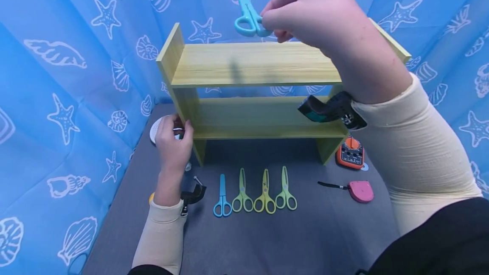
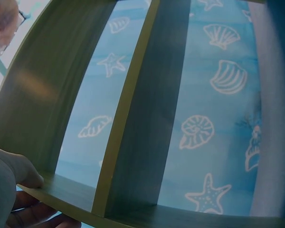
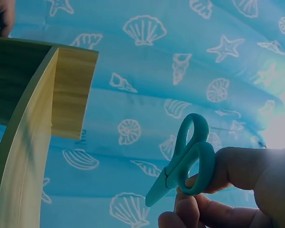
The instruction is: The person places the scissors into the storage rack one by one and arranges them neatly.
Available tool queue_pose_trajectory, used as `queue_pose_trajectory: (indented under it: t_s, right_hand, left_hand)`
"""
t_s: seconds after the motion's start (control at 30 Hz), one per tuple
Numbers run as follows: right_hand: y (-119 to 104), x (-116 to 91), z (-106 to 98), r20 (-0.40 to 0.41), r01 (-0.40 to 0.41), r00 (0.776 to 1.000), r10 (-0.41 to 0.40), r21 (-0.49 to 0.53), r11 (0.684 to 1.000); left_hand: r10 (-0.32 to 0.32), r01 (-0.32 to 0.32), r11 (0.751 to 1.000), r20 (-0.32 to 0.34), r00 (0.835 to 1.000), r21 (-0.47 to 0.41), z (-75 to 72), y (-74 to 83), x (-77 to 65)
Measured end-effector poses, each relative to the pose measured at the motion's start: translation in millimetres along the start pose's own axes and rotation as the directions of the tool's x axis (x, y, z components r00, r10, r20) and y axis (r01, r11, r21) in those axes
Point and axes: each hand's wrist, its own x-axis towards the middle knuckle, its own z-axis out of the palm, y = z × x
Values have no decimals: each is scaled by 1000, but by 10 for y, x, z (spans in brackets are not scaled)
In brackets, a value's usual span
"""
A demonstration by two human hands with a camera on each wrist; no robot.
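Note:
My right hand (image 1: 305, 18) pinches a pair of turquoise scissors (image 1: 248, 11) by the handle loops, above the top board of a light wooden shelf (image 1: 248, 65). In the right wrist view the scissors (image 3: 175, 167) have their blades together, tip pointing down and left. My left hand (image 1: 172, 145) grips the front edge of the shelf's left side panel. The left wrist view has its thumb (image 2: 28, 175) on the panel's inner face and the fingers outside. In front of the shelf lie blue scissors (image 1: 222, 190), green scissors (image 1: 242, 194), yellow scissors (image 1: 265, 194) and another green pair (image 1: 285, 188).
On the grey table (image 1: 259, 245), an orange multimeter (image 1: 349, 158) and a pink tape measure (image 1: 361, 191) with a black strap lie to the right. A white round object (image 1: 154, 130) is partly hidden behind my left hand. A blue shell-print curtain (image 1: 88, 135) hangs behind and at the sides.

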Motion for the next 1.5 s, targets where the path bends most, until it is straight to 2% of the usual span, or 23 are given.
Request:
queue_pose_trajectory:
  t_s: [0.17,0.37,0.53,0.8,0.93,1.07,1.2,1.5]
  right_hand:
    - [-207,166,175,54,-22,998,27,-81,996]
    - [-362,339,467,134,58,990,-34,-181,982]
    - [-443,464,751,167,23,986,10,-192,981]
    - [-468,592,1175,167,-10,984,66,-320,947]
    - [-414,581,1297,185,38,982,36,-381,924]
    - [-365,533,1317,228,79,974,5,-361,929]
    - [-338,471,1223,263,99,965,-14,-313,945]
    - [-219,182,850,207,120,974,-87,-149,982]
  left_hand:
    - [3,-3,1000,-9,1000,8,23,14,15]
    - [-9,9,1000,-10,1000,4,20,10,2]
    - [-19,19,1000,-1,1000,0,9,14,-12]
    - [-7,7,1000,0,1000,-4,-11,-1,-15]
    - [9,-9,1000,2,1000,-2,-6,-2,-8]
    - [17,-17,1000,19,1000,3,-3,-1,-5]
    - [15,-15,1000,19,1000,-11,8,-8,-3]
    - [34,-34,999,8,999,-2,-1,-30,5]
